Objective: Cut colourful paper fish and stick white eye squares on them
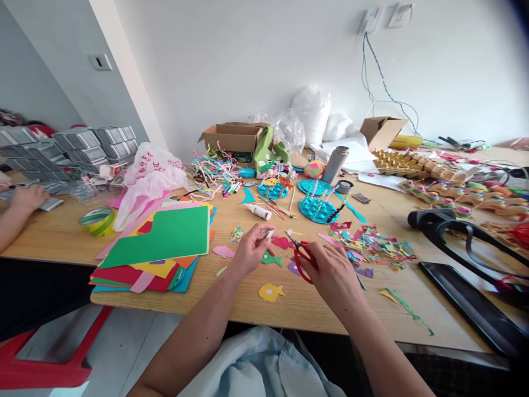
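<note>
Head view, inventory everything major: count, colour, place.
Scissors: one, red-handled, centre
Small piece: one, white, centre
Paper cutouts: several, mixed, centre
Paper stack: one, multicoloured, left
Paper scraps: many, multicoloured, right
Craft discs: several, blue, centre
Phone: one, black, right
Open boxes: two, brown, back
Egg cartons: several, tan, right
Stacked blocks: many, grey, left
Flask: one, silver, back
Table: one, brown, middle
Other person's hand: one, bare, left
Left hand: one, bare, centre
Right hand: one, bare, centre

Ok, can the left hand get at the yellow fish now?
Probably yes: nothing upright stands between the left hand and the yellow fish, though that hand is holding a small white piece.
</note>
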### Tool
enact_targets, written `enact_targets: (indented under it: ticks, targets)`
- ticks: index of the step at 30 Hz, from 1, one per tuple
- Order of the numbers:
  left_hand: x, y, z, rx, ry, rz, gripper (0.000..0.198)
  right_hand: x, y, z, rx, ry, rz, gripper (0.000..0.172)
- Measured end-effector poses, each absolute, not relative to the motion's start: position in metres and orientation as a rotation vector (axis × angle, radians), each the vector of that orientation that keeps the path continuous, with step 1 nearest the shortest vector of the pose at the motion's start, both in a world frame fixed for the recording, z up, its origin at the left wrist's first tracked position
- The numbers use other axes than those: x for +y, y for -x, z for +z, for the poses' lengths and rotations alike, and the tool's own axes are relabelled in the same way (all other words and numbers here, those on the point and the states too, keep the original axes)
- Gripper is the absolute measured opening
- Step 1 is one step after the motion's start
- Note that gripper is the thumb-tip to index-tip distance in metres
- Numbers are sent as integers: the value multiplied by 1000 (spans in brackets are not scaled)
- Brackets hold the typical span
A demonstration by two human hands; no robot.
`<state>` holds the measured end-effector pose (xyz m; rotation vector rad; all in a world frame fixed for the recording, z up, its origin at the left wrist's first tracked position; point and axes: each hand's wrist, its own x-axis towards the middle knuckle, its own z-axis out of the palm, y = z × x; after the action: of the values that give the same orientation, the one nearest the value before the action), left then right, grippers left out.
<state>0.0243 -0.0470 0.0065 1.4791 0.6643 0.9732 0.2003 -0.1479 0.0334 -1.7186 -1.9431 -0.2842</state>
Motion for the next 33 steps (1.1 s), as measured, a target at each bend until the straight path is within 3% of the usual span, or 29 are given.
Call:
enact_targets:
  ticks: [7, 18, 26, 33]
  targets:
    - [-47, -21, 15, 675, -1395, 1010, 9, -157, -192, 40, -2187, 1678, -547, 22]
    - [-47, -21, 11, 616, -1421, 965, 3, -159, -183, 43, -2313, 1714, -507, 14]
    - [-46, -20, 13, 646, -1335, 1072, 4, -174, -185, 32, -2389, 1996, -29, 17]
    - [-46, -23, 16, 629, -1182, 1113, 7, -199, -242, 9, -2121, 2520, -185, 21]
